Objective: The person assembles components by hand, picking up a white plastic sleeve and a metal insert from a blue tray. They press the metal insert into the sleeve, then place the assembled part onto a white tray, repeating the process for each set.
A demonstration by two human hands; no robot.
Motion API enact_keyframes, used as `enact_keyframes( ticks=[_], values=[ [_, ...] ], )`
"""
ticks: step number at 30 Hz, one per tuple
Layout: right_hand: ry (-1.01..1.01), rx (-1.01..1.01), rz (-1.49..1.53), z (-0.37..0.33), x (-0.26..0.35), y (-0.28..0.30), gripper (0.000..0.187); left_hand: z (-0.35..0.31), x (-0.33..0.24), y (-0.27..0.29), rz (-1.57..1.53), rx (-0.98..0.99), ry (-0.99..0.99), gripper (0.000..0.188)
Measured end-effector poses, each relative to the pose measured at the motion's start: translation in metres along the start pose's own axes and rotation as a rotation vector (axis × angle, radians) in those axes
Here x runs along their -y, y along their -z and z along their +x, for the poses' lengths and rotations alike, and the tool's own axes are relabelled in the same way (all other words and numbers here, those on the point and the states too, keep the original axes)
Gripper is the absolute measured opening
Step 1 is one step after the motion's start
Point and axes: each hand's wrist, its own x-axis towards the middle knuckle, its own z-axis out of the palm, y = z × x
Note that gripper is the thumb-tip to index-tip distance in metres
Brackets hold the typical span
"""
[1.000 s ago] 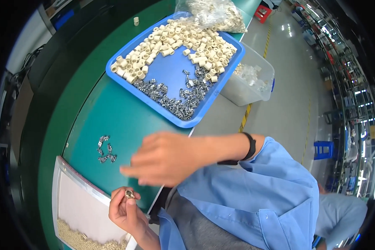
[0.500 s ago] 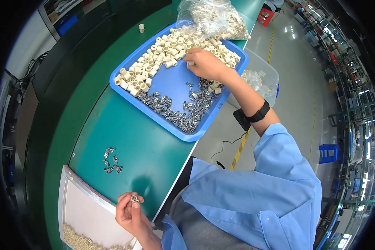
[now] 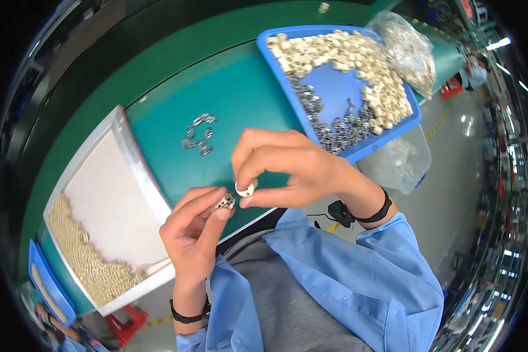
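My left hand (image 3: 195, 226) pinches a small metal clip piece (image 3: 226, 202) between thumb and fingers. Just to its right, my right hand (image 3: 290, 170) grips a cream ceramic sleeve (image 3: 247, 189) by its rim, its round opening partly in view. The two pieces are close together, and whether they touch I cannot tell. Up and right of my hands lies a blue tray (image 3: 308, 124) with many cream sleeves (image 3: 387, 97) along its far and right sides. Silvery metal clips (image 3: 340, 134) are heaped along its near side.
Several loose metal clips (image 3: 199, 136) lie on the green table (image 3: 164, 111). A white-framed tray (image 3: 120, 170) on the left holds many small cream pieces (image 3: 94, 255). A clear bag of parts (image 3: 409, 53) rests beyond the blue tray. A clear plastic bin (image 3: 402, 170) stands beside the table.
My right hand has left the blue tray with a ceramic sleeve and come beside my left hand. The view has turned, so the tray sits farther right.
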Motion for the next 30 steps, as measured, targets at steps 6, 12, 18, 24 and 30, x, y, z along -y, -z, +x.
enact_keyframes(
  ticks=[6, 12, 18, 24, 30],
  values=[
    [-0.041, 0.121, -0.037, 0.020, 0.008, -0.028, 0.018, -0.022, -0.004, 0.024, -0.027, -0.055, -0.011, 0.026],
    [0.118, 0.120, -0.003, 0.028, 0.002, -0.042, 0.015, -0.029, 0.003, 0.033, -0.176, -0.050, 0.005, 0.026],
    [0.187, 0.014, -0.001, 0.023, 0.003, -0.050, 0.020, -0.030, 0.003, 0.039, -0.253, 0.002, 0.024, 0.026],
    [0.116, -0.009, -0.069, 0.016, 0.014, -0.048, 0.020, -0.033, -0.007, 0.039, -0.335, -0.010, 0.125, 0.025],
    [0.128, -0.044, -0.125, 0.009, 0.019, -0.044, 0.019, -0.032, -0.012, 0.027, -0.243, -0.034, 0.060, 0.026]
  ],
)
